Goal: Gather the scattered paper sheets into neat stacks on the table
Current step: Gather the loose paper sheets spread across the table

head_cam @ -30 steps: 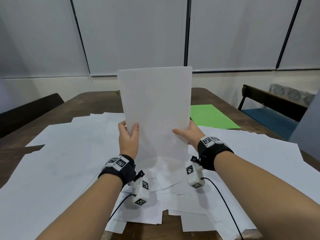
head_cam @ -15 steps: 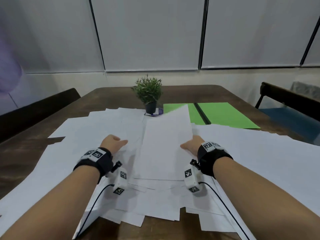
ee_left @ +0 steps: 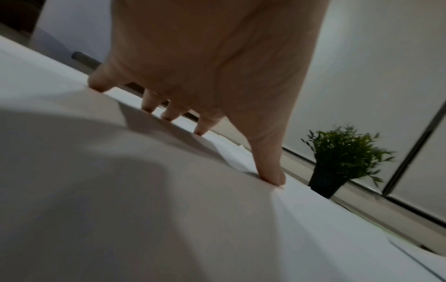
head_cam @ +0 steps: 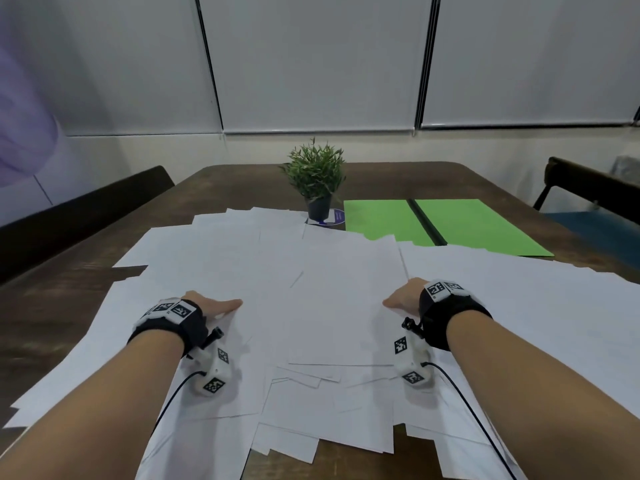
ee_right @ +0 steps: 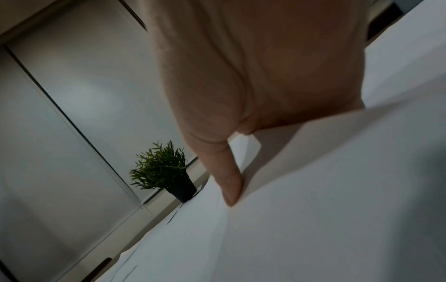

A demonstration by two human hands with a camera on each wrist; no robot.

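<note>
The left hand (head_cam: 211,308) lies low on the white paper, fingers (ee_left: 201,126) spread out and pretty straight, tips and thumb pressing down on the top sheet; it grips nothing. The right hand (head_cam: 403,299) is low on the paper too. Its thumb presses on a sheet that bends up in front of the palm, but the other fingers are hidden behind that sheet, so I can't tell if they curl round the edge or lie flat (the wrist view only shows thumb & palm). Between the two hands lies one tidy stack of sheets (head_cam: 346,296), long side pointing away from the person. All around it the scattered sheets (head_cam: 194,265) cover most of the brown table (head_cam: 239,178), some hanging over the near edge. Past the paper stands a small plant (head_cam: 317,174) in a dark pot, and next to it a green folder (head_cam: 446,225) lies flat. I think the step now is pulling more loose sheets in toward the middle stack, w/ lots of paper left to gather, so the job is early on. The next move needs both hands to slide sheets in gently, then square the edges. Push too hard and the thin paper may crease or slip off the table.
</note>
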